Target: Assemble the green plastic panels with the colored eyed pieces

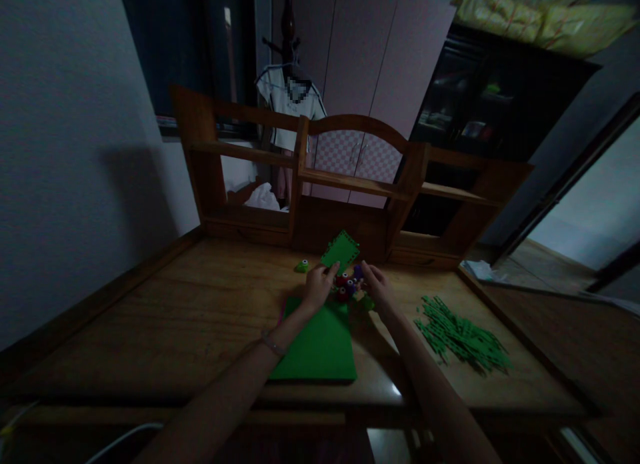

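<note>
My left hand (318,285) pinches the lower edge of a small green foam sheet (341,251) with punched-out notches along its border and holds it tilted above the desk. My right hand (376,284) reaches in just right of it, fingertips at a cluster of small red and purple punch tools (348,285); whether it grips one I cannot tell. A large green sheet (320,347) lies flat under my left forearm. A small green punch (301,267) sits alone to the left of my hands.
A pile of thin green strips (460,334) lies on the right of the wooden desk (150,331). A wooden shelf unit (350,184) stands along the desk's back edge. A white wall is at left, and a dark cabinet behind at right.
</note>
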The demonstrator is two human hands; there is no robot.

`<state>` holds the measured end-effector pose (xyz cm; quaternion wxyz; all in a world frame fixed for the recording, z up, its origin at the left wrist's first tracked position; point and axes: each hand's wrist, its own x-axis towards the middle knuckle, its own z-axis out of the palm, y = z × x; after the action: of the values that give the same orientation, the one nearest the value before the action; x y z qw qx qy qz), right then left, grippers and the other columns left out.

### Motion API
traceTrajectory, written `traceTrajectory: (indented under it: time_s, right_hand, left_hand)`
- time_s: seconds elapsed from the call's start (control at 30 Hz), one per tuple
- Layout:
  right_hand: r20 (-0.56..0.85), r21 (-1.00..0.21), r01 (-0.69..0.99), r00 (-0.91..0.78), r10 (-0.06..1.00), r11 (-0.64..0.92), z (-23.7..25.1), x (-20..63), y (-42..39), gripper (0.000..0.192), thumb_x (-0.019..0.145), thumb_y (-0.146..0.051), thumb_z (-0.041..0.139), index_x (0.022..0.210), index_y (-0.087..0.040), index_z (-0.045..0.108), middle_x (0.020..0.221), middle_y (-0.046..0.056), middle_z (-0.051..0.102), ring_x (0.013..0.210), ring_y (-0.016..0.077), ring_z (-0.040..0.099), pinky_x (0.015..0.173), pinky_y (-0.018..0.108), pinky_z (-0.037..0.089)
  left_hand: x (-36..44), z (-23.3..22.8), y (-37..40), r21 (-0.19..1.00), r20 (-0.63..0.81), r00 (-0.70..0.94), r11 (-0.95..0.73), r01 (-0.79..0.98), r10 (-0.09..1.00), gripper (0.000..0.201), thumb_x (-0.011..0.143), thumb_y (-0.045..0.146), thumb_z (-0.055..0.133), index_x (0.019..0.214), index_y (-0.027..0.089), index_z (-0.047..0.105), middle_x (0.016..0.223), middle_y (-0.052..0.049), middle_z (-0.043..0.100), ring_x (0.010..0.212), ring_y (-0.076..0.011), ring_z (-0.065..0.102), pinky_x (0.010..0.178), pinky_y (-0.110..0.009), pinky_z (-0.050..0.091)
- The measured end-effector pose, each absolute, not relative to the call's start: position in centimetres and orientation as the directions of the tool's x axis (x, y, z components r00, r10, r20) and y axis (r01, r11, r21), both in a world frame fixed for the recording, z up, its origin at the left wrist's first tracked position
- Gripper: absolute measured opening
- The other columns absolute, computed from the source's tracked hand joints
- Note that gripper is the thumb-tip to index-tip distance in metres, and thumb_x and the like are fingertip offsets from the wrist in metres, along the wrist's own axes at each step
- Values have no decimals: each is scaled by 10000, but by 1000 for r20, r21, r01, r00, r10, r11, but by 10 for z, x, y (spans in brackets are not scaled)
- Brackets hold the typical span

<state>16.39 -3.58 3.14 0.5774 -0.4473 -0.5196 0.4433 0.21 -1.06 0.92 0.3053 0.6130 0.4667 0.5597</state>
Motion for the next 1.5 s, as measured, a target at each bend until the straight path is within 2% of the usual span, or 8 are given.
traceTrajectory:
  time_s: [0.23,0.5,0.7,1.0,1.17,1.37,1.5]
  right_hand:
    - [137,-989,-38,174,975,145,39,166,-40,509,707,-685,550,748,-179,579,561,9,564,458,122,511,409,217,335]
    - [167,-986,21,232,958,167,37,166,-38,500,681,-682,576,742,-186,585,526,-19,538,426,104,484,403,216,321]
    - [200,-979,82,198,960,187,38,168,-38,475,699,-663,577,759,-192,588,571,-3,559,475,124,503,445,228,354]
    - [232,-970,105,139,963,218,41,166,-42,422,732,-612,587,752,-191,589,580,-7,540,497,118,488,470,220,354]
    - [257,-964,100,107,960,247,39,166,-42,396,715,-584,624,777,-194,606,613,-11,562,523,121,504,509,228,387]
    - [253,-965,101,87,964,244,36,163,-41,387,704,-566,640,801,-192,616,644,-4,574,525,117,502,505,226,398]
    - [262,-960,123,75,962,252,37,163,-42,397,698,-569,641,813,-189,618,661,0,574,538,117,511,505,224,410]
  left_hand:
    - [2,5,-8,894,396,-45,-374,247,917,490,809,580,451,571,156,517,523,9,520,542,-126,513,538,-233,330]
    - [2,8,-10,914,370,-27,-358,193,929,504,809,586,438,577,152,550,525,-4,560,505,-126,529,543,-238,365]
    - [3,8,-10,911,378,32,-378,163,925,522,827,575,413,550,156,557,511,-13,575,480,-124,537,549,-239,389]
    - [1,9,-9,899,365,16,-357,253,931,508,835,546,420,584,148,610,479,-12,552,480,-136,545,554,-247,386]
    - [1,9,-9,887,359,50,-357,293,932,479,844,520,427,645,143,646,531,-33,590,515,-143,561,544,-244,379]
    - [2,6,-8,894,378,-46,-352,276,925,381,793,507,530,693,144,585,602,-50,638,554,-153,587,527,-233,375]
    - [1,7,-9,893,366,2,-352,279,930,410,809,510,501,678,141,622,587,-55,634,538,-155,581,540,-245,383]
